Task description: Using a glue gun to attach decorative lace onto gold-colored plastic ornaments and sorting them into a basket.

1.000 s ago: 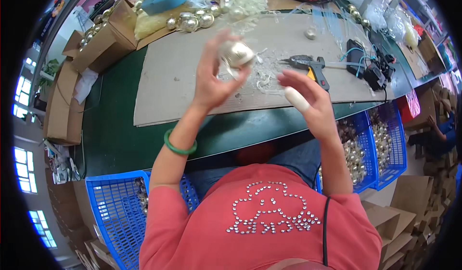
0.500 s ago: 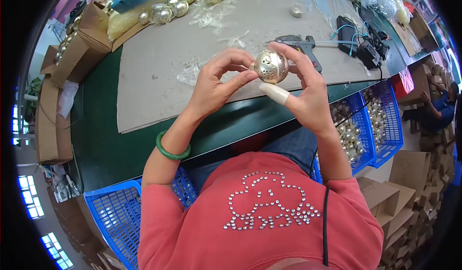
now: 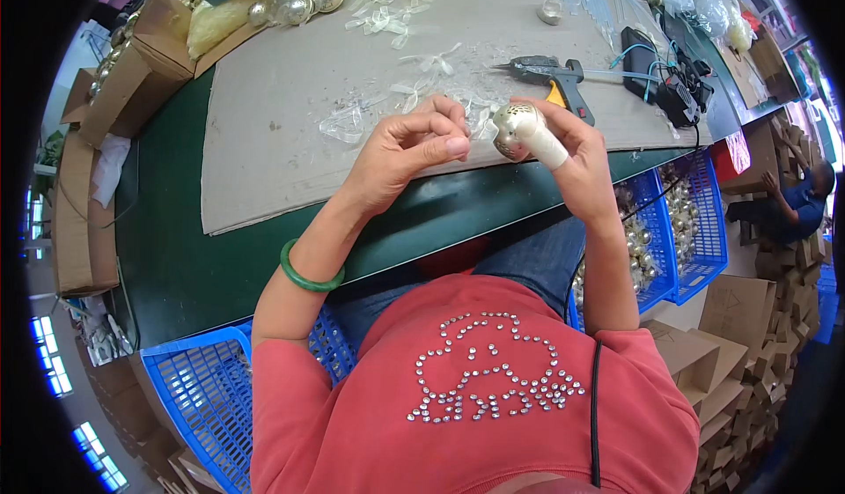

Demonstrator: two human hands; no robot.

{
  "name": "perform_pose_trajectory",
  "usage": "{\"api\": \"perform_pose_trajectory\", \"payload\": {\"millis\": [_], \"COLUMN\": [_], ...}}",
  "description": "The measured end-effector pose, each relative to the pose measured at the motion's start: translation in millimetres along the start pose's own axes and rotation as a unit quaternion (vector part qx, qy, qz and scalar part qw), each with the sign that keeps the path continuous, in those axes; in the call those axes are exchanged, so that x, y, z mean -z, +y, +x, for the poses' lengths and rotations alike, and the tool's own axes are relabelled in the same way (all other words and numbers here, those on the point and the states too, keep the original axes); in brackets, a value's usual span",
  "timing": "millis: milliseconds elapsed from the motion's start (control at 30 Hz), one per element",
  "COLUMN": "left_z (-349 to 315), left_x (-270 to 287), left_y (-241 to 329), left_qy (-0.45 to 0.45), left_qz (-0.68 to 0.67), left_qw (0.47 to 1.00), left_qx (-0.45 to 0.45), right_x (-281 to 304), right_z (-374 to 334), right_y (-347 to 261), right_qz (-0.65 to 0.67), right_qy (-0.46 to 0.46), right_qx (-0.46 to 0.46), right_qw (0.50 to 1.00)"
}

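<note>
Released by the left hand [image 3: 407, 146], now pinched closed, ornament [image 3: 513, 129] stays gripped in right hand [image 3: 572, 155].

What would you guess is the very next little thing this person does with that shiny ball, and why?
Probably bring the left hand across to the gold ball. The right hand holds the ball up alone, while the left hand's fingers are pinched together just beside it, seemingly around something small, though it is too small to make out.
</note>
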State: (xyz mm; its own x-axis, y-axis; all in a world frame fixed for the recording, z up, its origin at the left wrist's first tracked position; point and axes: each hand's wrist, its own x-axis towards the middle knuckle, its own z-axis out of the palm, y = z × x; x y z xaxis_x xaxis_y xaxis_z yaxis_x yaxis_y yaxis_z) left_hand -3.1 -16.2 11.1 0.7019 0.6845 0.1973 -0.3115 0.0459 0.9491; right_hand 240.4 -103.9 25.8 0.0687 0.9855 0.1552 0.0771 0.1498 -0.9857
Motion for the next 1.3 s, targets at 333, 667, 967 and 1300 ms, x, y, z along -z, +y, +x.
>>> {"api": "perform_pose_trajectory", "payload": {"millis": [333, 667, 967, 1300], "left_z": [2, -1, 3, 7], "left_x": [-18, -1, -16, -15], "left_y": [-3, -2, 6, -19], "left_qy": [0.122, -0.026, -0.024, 0.044], "left_qz": [0.106, -0.053, 0.242, 0.287], "left_qw": [0.987, 0.998, 0.958, 0.941], "left_qx": [-0.027, 0.004, -0.150, -0.171], "right_x": [-1, -4, 15, 41], "right_z": [-2, -2, -1, 24], "right_y": [4, 5, 13, 38], "right_qz": [-0.037, -0.079, -0.047, -0.538], "right_qy": [-0.002, 0.004, -0.024, 0.262], "right_qx": [-0.014, -0.037, -0.070, 0.088], "right_qw": [0.999, 0.996, 0.996, 0.796]}}
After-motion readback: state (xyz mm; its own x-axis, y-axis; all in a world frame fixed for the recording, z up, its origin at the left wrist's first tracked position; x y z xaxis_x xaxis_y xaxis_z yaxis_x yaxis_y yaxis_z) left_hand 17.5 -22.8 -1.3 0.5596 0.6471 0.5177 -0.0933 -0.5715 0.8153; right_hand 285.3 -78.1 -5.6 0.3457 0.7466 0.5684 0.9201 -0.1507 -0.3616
